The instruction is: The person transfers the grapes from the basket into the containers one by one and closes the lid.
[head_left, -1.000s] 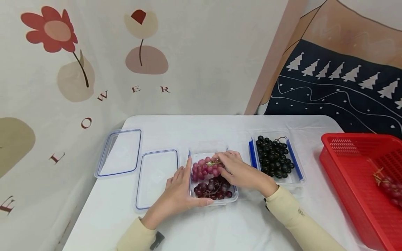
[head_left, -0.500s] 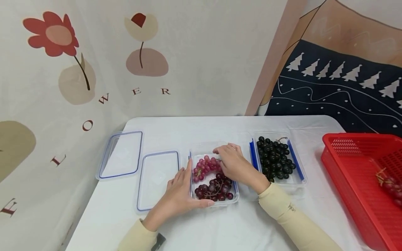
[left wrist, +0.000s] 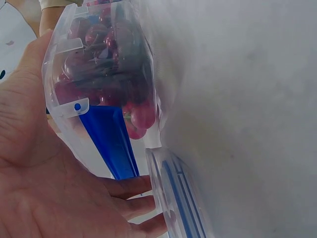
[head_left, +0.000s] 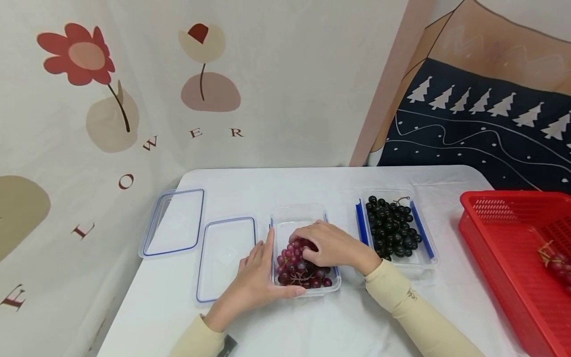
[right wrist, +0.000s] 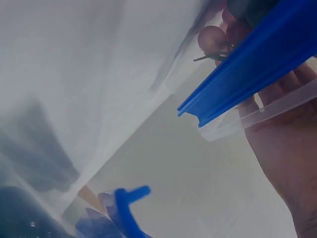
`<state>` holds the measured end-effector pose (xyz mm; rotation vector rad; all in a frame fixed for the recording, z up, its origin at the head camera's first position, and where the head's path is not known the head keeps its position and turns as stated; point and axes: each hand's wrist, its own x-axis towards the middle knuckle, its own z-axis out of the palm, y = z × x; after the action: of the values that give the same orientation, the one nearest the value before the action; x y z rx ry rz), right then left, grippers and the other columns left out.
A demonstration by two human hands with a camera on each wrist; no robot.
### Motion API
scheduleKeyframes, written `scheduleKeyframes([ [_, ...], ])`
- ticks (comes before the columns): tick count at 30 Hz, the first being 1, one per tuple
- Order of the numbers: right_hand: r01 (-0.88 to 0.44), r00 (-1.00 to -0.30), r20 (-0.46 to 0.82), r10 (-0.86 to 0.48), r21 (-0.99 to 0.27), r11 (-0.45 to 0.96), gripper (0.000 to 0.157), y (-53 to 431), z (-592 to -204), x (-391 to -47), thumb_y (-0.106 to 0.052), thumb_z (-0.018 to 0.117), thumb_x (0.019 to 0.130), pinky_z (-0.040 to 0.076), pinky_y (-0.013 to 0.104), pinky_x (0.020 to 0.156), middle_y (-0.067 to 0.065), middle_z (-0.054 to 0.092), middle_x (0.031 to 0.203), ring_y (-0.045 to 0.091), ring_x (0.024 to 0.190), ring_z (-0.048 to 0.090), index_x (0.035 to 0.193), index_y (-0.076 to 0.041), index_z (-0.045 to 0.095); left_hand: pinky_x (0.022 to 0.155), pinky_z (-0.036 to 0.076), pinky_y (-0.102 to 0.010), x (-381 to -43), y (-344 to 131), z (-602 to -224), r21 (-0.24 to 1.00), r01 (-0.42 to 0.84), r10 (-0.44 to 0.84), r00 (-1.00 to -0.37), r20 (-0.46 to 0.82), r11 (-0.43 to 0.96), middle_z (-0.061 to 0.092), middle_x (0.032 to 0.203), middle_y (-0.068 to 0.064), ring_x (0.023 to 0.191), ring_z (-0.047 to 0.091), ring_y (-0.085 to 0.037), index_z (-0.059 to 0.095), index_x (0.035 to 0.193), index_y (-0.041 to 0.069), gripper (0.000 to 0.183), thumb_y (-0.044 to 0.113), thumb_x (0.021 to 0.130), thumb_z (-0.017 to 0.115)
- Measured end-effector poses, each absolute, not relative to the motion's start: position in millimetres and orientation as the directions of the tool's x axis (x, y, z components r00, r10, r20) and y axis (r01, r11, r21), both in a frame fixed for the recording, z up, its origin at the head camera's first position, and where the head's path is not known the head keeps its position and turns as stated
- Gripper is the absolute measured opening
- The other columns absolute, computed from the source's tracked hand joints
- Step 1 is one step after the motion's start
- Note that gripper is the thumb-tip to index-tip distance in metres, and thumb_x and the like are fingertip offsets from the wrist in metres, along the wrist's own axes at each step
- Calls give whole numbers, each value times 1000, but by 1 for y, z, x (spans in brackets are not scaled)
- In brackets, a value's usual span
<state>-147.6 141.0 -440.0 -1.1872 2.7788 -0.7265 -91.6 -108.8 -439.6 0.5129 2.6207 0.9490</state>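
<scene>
A clear plastic container with blue-edged side latches stands at the middle of the table. Dark red grapes lie in its near part, with a bunch of pink grapes up against them. My right hand reaches inside, its fingers curled over the pink grapes and partly covering both bunches. Along the left side and near corner, my left hand rests with spread fingers and thumb. In the left wrist view, grapes show through the wall beside a blue latch.
Two clear lids with blue seals, a near one and a far one, lie to the left. Right of the middle sits another container holding black grapes. A red basket with reddish grapes stands at the far right.
The pink grapes have shifted toward the near side, against the dark red ones. My right hand moved off them to the far rim, then came back over them. The left hand stayed put.
</scene>
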Motion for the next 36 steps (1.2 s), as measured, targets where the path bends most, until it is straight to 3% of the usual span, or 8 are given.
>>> scheduleKeyframes([
  [6,-675,-714,133,-688,-392,625,33,142,-442,-142,-21,63,103,54,48,100,1,78,125,15,111,72,132,-12,76,121,18,-77,-91,-104,-444,671,226,432,-888,-156,707,19,174,-35,161,17,-52,-5,176,11,151,70,76,91],
  [9,-641,-747,117,-654,-387,663,41,144,-446,-137,-33,62,108,48,52,112,7,73,139,24,128,67,140,-9,73,121,18,-76,-90,-102,-445,667,229,440,-883,-165,709,19,174,-35,161,18,-53,-5,176,10,150,71,77,90],
  [13,-559,-803,111,-586,-483,674,60,151,-449,-128,-50,60,109,31,61,124,14,58,159,34,148,51,151,-8,64,121,20,-75,-88,-101,-447,651,248,451,-877,-163,717,21,173,-35,160,20,-54,-3,175,7,148,71,79,89],
  [16,-498,-835,130,-535,-592,634,66,160,-447,-121,-53,63,108,28,63,125,11,55,162,33,151,48,158,-10,57,122,19,-75,-89,-100,-447,646,256,457,-875,-161,719,21,173,-35,160,20,-53,-3,175,7,146,73,80,87],
  [20,-434,-872,148,-467,-676,596,70,172,-439,-108,-50,68,106,35,65,120,3,54,162,30,149,49,164,-15,50,122,16,-75,-92,-100,-447,639,254,460,-871,-175,726,19,174,-34,161,18,-53,-4,176,10,146,77,80,83],
  [26,-374,-913,152,-379,-686,624,70,187,-428,-94,-52,69,105,42,65,116,-1,50,165,27,149,50,165,-23,47,120,16,-79,-98,-105,-444,621,257,451,-875,-176,740,17,173,-37,160,16,-55,-7,175,11,148,78,79,83],
  [31,-379,-923,216,-319,-651,657,71,201,-422,-81,-49,71,106,51,59,108,2,55,160,28,140,57,166,-20,45,119,17,-81,-99,-108,-441,640,235,435,-884,-173,731,18,172,-38,160,17,-55,-7,175,10,151,73,77,89],
  [36,-368,-928,303,-218,-651,664,66,223,-415,-66,-33,75,105,52,57,107,5,60,153,25,136,60,162,-13,48,120,15,-80,-101,-107,-444,643,235,442,-879,-181,729,15,173,-37,161,14,-54,-9,175,10,153,73,76,90],
])
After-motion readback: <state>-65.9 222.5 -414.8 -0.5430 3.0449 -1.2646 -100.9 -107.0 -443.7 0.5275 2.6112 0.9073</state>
